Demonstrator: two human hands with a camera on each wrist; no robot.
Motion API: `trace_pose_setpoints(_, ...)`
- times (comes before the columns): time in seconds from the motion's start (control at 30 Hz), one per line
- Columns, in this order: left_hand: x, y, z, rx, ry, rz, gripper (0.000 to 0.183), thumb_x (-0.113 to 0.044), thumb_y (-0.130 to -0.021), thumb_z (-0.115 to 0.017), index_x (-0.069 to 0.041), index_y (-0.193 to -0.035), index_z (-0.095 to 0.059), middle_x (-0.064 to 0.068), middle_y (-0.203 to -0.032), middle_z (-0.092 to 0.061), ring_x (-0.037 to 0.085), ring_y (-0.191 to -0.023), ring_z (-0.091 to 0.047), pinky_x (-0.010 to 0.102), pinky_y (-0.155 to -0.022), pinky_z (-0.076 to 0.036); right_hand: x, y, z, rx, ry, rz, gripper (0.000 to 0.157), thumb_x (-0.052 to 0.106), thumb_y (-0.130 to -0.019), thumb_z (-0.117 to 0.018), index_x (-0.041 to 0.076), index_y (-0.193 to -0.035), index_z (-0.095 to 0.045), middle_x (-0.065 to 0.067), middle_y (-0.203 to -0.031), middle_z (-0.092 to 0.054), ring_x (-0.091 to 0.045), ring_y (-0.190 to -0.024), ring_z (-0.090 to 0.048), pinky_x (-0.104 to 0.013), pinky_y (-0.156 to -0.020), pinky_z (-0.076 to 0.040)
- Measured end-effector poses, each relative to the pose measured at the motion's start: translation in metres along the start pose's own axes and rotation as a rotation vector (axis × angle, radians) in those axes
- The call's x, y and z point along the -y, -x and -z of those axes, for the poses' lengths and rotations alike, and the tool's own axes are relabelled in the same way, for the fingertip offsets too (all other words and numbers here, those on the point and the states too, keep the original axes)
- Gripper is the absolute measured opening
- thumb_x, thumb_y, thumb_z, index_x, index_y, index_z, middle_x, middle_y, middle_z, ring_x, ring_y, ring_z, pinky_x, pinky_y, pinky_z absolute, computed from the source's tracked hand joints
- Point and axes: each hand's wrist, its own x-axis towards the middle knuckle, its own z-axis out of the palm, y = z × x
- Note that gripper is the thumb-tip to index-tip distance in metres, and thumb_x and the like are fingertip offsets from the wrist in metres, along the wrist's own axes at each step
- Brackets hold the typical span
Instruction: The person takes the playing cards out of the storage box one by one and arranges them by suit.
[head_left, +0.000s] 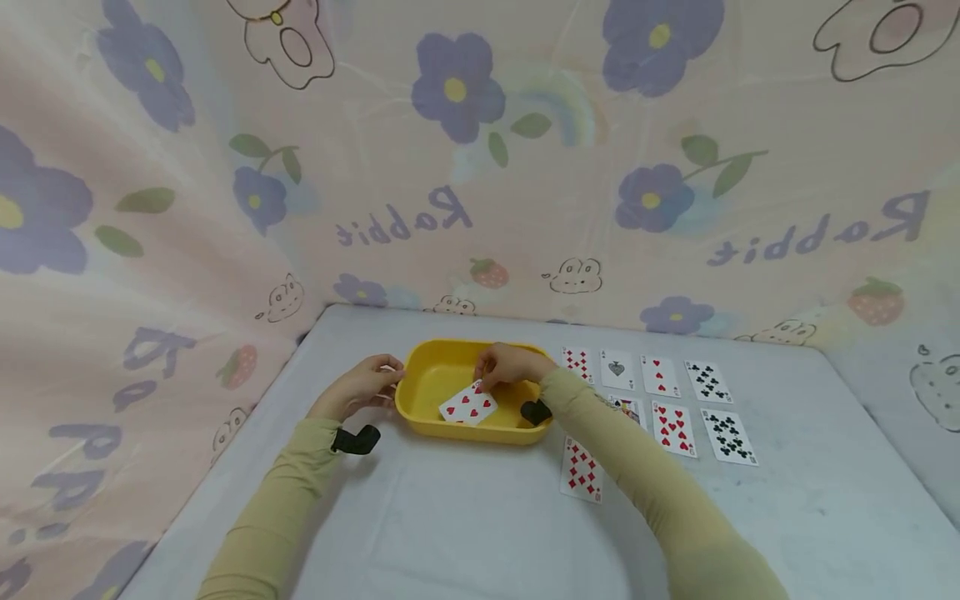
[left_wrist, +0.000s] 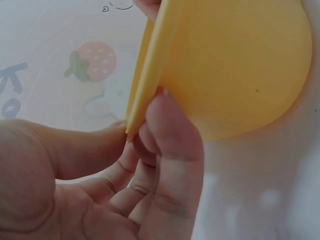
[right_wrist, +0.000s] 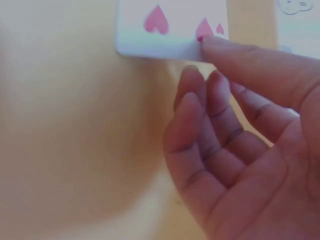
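A yellow plastic basin with rounded corners stands on the white table. At its left end my left hand pinches the rim; the left wrist view has the thumb outside the yellow wall and a fingertip on the inner side. My right hand reaches over the basin and holds a playing card with red hearts by one corner. Up close in the right wrist view, the thumb lies on the face of the hearts card, with the other fingers curled below its edge.
Right of the basin, playing cards lie face up in rows, among them an ace of spades, a hearts card and a clubs card. A ten of diamonds lies nearer me. A flowered curtain hangs behind the table.
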Motion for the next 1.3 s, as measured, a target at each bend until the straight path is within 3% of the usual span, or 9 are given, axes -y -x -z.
trace_pose_setpoints(0.2, 0.0, 0.001, 0.001, 0.01, -0.001, -0.004, 0.025, -0.016, -0.102, -0.048, 0.001, -0.119, -0.045, 0.015, -0.097, -0.058, 0.02, -0.076, -0.059, 0.031, -0.066, -0.055, 0.013, 0.017, 0.015, 0.021, -0.054, 0.021, 0.008, 0.009, -0.09, -0.067, 0.002, -0.09, -0.063, -0.006, -0.08, -0.062, -0.024, -0.077, -0.061, -0.036, -0.076, -0.054)
trace_pose_setpoints(0.37, -0.001, 0.0, -0.001, 0.018, 0.008, -0.003, 0.024, -0.016, -0.102, -0.049, 0.001, -0.118, -0.045, 0.014, -0.096, -0.056, 0.021, -0.076, -0.059, 0.032, -0.067, -0.056, 0.017, 0.037, 0.031, -0.075, -0.191, 0.044, 0.009, 0.007, -0.092, -0.064, -0.001, -0.092, -0.061, -0.012, -0.084, -0.067, -0.037, -0.086, -0.064, -0.047, -0.081, -0.054)
trace_pose_setpoints(0.57, 0.0, 0.0, -0.002, 0.024, 0.015, -0.012, 0.024, -0.017, -0.102, -0.049, 0.001, -0.118, -0.045, 0.013, -0.095, -0.057, 0.02, -0.075, -0.059, 0.031, -0.066, -0.055, 0.013, 0.067, 0.049, -0.175, -0.308, 0.073, 0.013, 0.008, -0.091, -0.065, -0.004, -0.095, -0.062, -0.014, -0.088, -0.068, -0.03, -0.082, -0.067, -0.042, -0.079, -0.055)
trace_pose_setpoints(0.67, 0.001, 0.001, -0.001, 0.021, 0.014, -0.012, 0.023, -0.016, -0.102, -0.047, 0.001, -0.117, -0.045, 0.013, -0.094, -0.057, 0.02, -0.075, -0.059, 0.03, -0.065, -0.055, 0.006, 0.086, 0.054, -0.183, -0.338, 0.084, 0.016, 0.005, -0.091, -0.065, -0.006, -0.101, -0.061, -0.017, -0.091, -0.067, -0.032, -0.084, -0.067, -0.043, -0.079, -0.055)
trace_pose_setpoints(0.87, -0.001, 0.003, 0.001, 0.013, 0.021, -0.013, 0.021, -0.015, -0.102, -0.047, 0.0, -0.117, -0.045, 0.011, -0.092, -0.058, 0.018, -0.074, -0.059, 0.029, -0.063, -0.054, -0.017, 0.131, 0.063, -0.223, -0.286, 0.091, 0.027, 0.009, -0.092, -0.064, -0.004, -0.115, -0.061, -0.019, -0.096, -0.065, -0.033, -0.086, -0.066, -0.042, -0.078, -0.056)
trace_pose_setpoints(1.1, -0.001, 0.003, 0.0, 0.016, 0.022, -0.013, 0.025, -0.016, -0.103, -0.045, 0.002, -0.12, -0.044, 0.015, -0.099, -0.056, 0.021, -0.079, -0.058, 0.033, -0.068, -0.055, -0.049, 0.187, 0.069, -0.305, -0.338, 0.064, 0.025, 0.012, -0.093, -0.064, -0.007, -0.106, -0.056, -0.027, -0.097, -0.063, -0.03, -0.086, -0.066, -0.038, -0.076, -0.056)
trace_pose_setpoints(1.3, 0.0, 0.002, -0.001, 0.035, 0.031, -0.021, 0.024, -0.015, -0.103, -0.045, 0.003, -0.12, -0.044, 0.015, -0.099, -0.055, 0.021, -0.078, -0.058, 0.033, -0.069, -0.055, -0.072, 0.235, 0.06, -0.338, -0.344, 0.003, 0.023, 0.012, -0.093, -0.063, -0.007, -0.101, -0.052, -0.023, -0.094, -0.067, -0.028, -0.087, -0.068, -0.038, -0.074, -0.056)
